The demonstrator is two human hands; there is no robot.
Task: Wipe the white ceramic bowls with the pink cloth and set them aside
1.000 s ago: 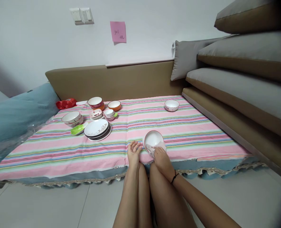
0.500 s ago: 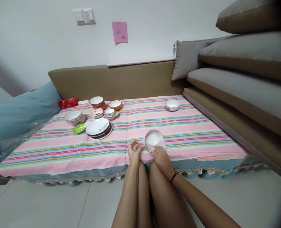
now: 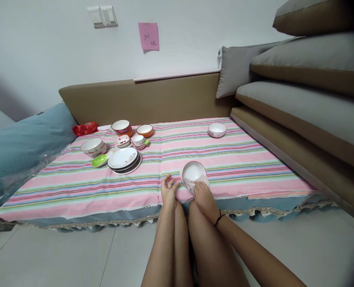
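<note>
Pressing a white cloth [image 3: 198, 184] against the near rim of a white bowl [image 3: 193, 172], the right hand [image 3: 205, 198] has its fingers curled down over the cloth, closed on it. The bowl sits tilted on the striped tablecloth [image 3: 239, 167], its open side facing the person, just ahead of that hand and touching the cloth. The left hand [image 3: 169, 190] rests beside it, to the left of the bowl, fingers loosely bent with the tips at or very near the bowl's left edge; whether it actually grips the rim cannot be told. A dark band circles the right wrist.

Well ahead and to the left of the left hand stands a stack of plates [image 3: 123, 160], with a green dish [image 3: 100, 160] just beside it and several bowls behind, among them an orange bowl [image 3: 144, 130]. Far ahead of the right hand, another small white bowl [image 3: 217, 129] stands alone. Grey cushions [image 3: 302, 95] are piled off to the right.
</note>
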